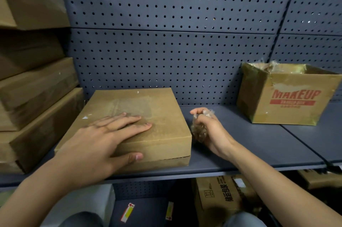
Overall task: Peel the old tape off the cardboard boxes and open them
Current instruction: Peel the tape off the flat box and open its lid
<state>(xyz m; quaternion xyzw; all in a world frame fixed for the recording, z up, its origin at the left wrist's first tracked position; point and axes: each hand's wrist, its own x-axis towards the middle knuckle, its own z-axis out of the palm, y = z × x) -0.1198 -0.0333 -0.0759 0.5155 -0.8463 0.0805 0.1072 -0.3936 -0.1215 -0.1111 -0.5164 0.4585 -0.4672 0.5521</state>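
Closed box (148, 101) lies on shelf (240, 143), pressed under flat left hand (103, 141), fingers straight. Balled tape (199, 131) is gripped in right hand (211, 128), just right of it. Open box (286, 101) stands farther right and back, nearer that hand.

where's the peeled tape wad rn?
Head view, right of centre: the tape wad is crumpled in the right hand, just right of the flat box, left of the open MAKEUP box.
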